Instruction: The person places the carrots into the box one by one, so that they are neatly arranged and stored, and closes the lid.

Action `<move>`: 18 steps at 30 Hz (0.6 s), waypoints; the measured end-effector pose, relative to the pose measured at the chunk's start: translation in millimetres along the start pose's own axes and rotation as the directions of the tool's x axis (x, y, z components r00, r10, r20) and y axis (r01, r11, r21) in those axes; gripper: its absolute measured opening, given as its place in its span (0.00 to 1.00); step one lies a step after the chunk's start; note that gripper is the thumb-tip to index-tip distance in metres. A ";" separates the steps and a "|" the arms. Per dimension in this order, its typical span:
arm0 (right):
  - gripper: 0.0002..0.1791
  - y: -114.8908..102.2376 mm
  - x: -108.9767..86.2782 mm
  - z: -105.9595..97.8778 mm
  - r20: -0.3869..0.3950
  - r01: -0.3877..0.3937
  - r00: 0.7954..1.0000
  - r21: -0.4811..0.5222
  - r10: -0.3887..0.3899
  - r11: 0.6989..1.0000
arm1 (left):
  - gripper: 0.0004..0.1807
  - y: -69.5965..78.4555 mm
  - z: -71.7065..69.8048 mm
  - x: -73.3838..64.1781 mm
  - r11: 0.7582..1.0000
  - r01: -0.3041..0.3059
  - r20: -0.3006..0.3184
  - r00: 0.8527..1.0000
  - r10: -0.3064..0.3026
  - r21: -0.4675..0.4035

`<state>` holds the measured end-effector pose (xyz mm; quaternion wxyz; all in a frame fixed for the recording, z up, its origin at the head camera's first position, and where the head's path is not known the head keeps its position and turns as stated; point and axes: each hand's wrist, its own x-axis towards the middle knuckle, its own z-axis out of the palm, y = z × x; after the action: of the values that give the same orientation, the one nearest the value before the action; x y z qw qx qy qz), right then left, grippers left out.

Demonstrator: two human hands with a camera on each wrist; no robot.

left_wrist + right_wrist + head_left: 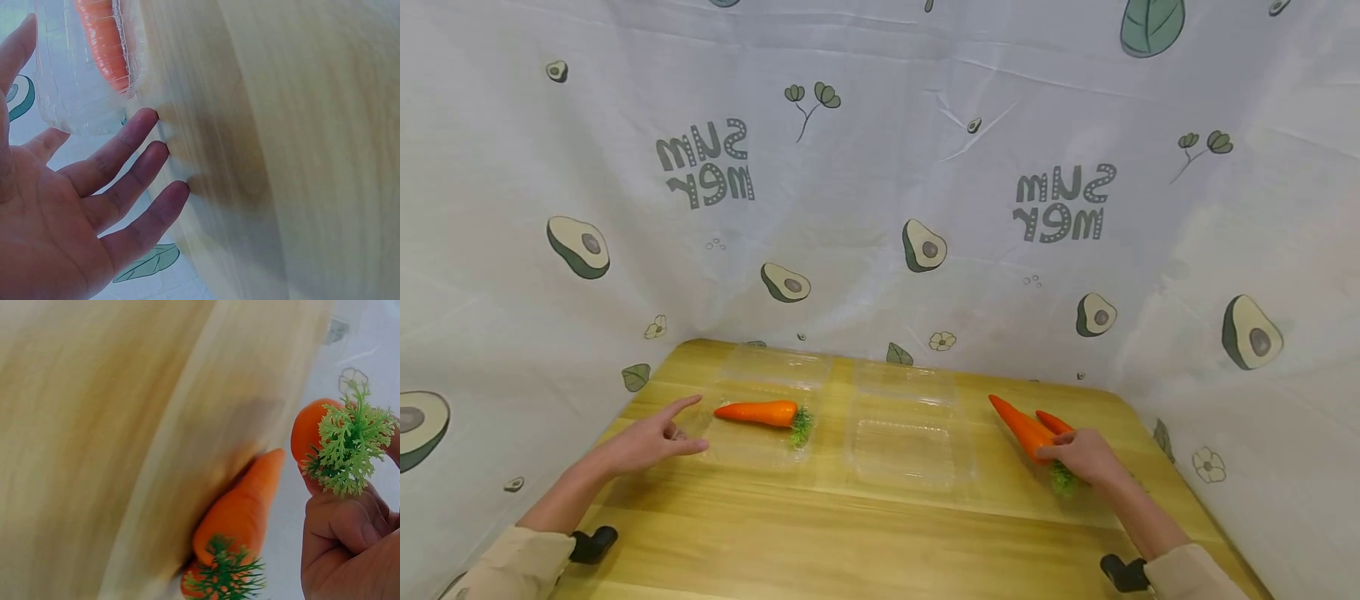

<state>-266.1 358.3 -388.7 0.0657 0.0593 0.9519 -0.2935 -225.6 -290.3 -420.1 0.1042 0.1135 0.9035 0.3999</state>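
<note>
The front of the table (880, 533) is nearest. On the right, the right hand (1081, 454) holds one carrot (1017, 425) above the table; its fingers pinch this carrot near the leafy end. A second carrot (1054, 421) lies near it, on the table. On the left, the left hand (651, 442) has its fingers spread, just beside a clear container (741, 454), in which a third carrot (760, 413) lies. Another clear container (902, 458) stands between the hands. Behind hangs a white curtain (865, 192) with avocado prints.
</note>
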 end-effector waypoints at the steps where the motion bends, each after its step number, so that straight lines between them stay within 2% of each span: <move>1: 0.37 -0.9 0.1 -0.3 0.003 -0.004 1.000 0.007 0.004 1.000 | 0.52 0.0 0.1 0.4 1.000 0.000 -0.004 1.000 0.000 0.004; 11: 0.39 -16.2 1.0 -10.0 0.022 0.044 0.999 0.010 -0.044 0.999 | 0.51 2.2 -0.4 1.5 0.999 -0.004 -0.021 1.000 0.004 0.033; 18: 0.39 -30.5 3.2 -12.9 0.032 0.038 0.999 0.044 -0.040 0.998 | 0.52 1.6 0.3 0.0 1.000 0.004 -0.013 1.000 -0.004 0.015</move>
<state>-275.0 340.8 -361.8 0.0741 0.0374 0.9450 -0.3163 -225.3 -289.0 -419.1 0.0983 0.1099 0.9074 0.3937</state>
